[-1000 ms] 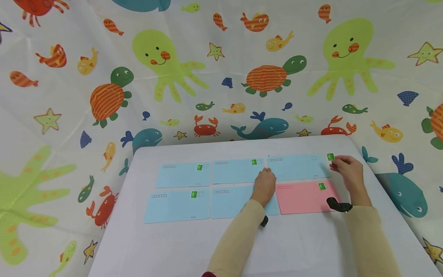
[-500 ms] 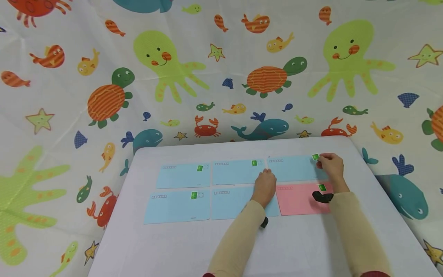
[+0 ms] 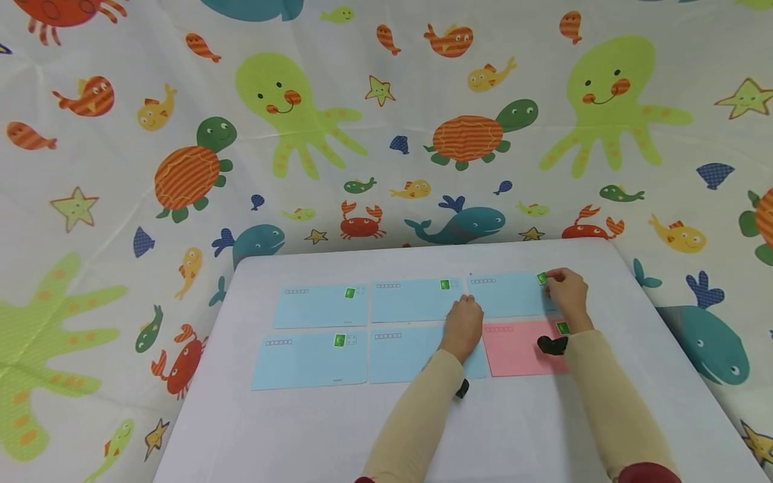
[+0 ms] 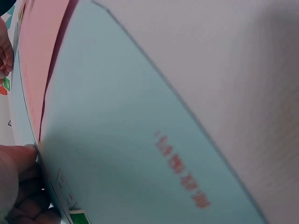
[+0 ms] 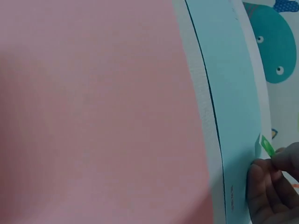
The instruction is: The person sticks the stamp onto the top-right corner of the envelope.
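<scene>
My right hand [image 3: 568, 295] pinches a small green stamp [image 3: 541, 278] over the upper right corner of the back right blue envelope [image 3: 510, 295]. In the right wrist view the stamp [image 5: 267, 146] sticks out from between thumb and fingers, close over the envelope [image 5: 236, 107]. My left hand [image 3: 464, 325] rests with its fingertips at that envelope's lower left corner, overlapping the front middle blue envelope [image 3: 398, 359]. A green stamp [image 4: 79, 217] beside printed boxes on a blue envelope [image 4: 107, 116] shows next to my left hand [image 4: 23, 186] in the left wrist view.
Other stamped envelopes lie around: a pink one [image 3: 513, 355] at front right, blue ones at back middle [image 3: 413, 305], back left [image 3: 320, 310] and front left [image 3: 308, 365]. All lie in two rows on a white table [image 3: 302, 436]. A sea-animal cloth [image 3: 386, 121] hangs behind.
My right hand has moved left with the stamp, from beyond the back right envelope's right edge to over its upper right corner. The left hand has stayed in place.
</scene>
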The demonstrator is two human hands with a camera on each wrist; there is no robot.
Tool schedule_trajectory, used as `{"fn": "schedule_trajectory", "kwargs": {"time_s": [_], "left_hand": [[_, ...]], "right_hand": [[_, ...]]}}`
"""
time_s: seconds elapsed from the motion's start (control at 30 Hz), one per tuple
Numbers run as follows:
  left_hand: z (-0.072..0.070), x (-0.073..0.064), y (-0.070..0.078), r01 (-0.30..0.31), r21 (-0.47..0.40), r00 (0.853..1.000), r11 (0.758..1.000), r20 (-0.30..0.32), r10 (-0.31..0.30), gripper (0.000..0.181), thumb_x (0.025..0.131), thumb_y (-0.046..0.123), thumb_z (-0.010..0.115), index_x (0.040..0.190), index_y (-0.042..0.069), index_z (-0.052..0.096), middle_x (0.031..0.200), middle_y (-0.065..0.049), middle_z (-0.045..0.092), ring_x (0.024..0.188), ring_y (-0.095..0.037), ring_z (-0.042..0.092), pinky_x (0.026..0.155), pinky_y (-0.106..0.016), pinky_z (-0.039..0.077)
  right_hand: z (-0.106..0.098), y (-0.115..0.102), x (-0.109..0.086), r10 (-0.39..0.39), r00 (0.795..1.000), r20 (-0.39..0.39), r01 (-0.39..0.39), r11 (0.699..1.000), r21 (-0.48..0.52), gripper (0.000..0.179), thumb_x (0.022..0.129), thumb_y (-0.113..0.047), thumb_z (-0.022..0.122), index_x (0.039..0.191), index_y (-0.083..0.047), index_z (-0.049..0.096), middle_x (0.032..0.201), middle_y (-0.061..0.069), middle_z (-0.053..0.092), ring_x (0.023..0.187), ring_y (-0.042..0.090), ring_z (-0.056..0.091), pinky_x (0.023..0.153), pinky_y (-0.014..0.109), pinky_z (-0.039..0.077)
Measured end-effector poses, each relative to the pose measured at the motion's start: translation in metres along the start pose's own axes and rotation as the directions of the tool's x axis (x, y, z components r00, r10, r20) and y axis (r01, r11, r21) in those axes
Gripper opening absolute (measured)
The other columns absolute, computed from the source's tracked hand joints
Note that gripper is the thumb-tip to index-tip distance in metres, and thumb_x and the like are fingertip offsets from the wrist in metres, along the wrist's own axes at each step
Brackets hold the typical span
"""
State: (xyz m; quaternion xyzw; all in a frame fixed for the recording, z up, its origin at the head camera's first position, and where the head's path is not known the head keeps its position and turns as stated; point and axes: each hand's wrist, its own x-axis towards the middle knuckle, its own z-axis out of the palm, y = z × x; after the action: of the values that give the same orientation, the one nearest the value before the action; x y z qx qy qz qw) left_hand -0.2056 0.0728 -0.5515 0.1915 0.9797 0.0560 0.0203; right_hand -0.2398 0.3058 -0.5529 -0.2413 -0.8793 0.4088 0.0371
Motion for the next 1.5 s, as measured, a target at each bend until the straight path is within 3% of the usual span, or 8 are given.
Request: {"fn": "schedule_trajectory", "kwargs": {"time_s": [0.17,0.37,0.93,1.5], "left_hand": [[0.002,0.001,0.0,-0.002,0.009,1.0,1.0,-0.004,0.002,0.031,0.103,0.028,0.056,0.123,0.011,0.072,0.134,0.0,0.067,0.128,-0.011,0.061,0.109,-0.028,0.047],[0.001,0.001,0.0,-0.006,0.027,1.0,1.0,0.012,0.005,0.031,0.103,0.03,0.056,0.123,0.011,0.072,0.134,0.0,0.067,0.128,-0.01,0.06,0.109,-0.027,0.047],[0.002,0.004,0.002,0.015,-0.001,1.0,1.0,0.017,-0.015,0.032,0.103,0.031,0.057,0.123,0.011,0.072,0.134,0.001,0.067,0.126,-0.011,0.061,0.109,-0.027,0.047],[0.001,0.004,0.001,-0.01,0.04,1.0,0.999,-0.01,0.01,0.03,0.103,0.031,0.057,0.119,0.012,0.074,0.126,0.001,0.07,0.118,-0.01,0.064,0.106,-0.025,0.05]], "right_hand": [[0.002,0.0,0.0,-0.064,0.998,0.017,0.065,0.995,-0.081,0.037,0.102,-0.016,0.043,0.124,0.006,0.063,0.117,0.028,0.063,0.098,0.035,0.057,0.078,0.041,0.049],[0.005,0.001,0.003,-0.08,0.996,0.043,0.086,0.986,-0.144,0.038,0.103,-0.016,0.043,0.125,0.008,0.063,0.127,0.031,0.061,0.115,0.043,0.055,0.099,0.057,0.048],[0.002,-0.006,0.004,-0.073,0.991,0.109,0.093,0.977,-0.19,0.039,0.103,-0.013,0.04,0.125,0.01,0.062,0.132,0.033,0.058,0.124,0.046,0.05,0.109,0.06,0.042],[0.001,-0.004,0.009,-0.077,0.992,0.105,0.096,0.978,-0.188,0.038,0.103,-0.012,0.041,0.127,0.01,0.062,0.134,0.032,0.056,0.124,0.046,0.049,0.11,0.06,0.041]]}}
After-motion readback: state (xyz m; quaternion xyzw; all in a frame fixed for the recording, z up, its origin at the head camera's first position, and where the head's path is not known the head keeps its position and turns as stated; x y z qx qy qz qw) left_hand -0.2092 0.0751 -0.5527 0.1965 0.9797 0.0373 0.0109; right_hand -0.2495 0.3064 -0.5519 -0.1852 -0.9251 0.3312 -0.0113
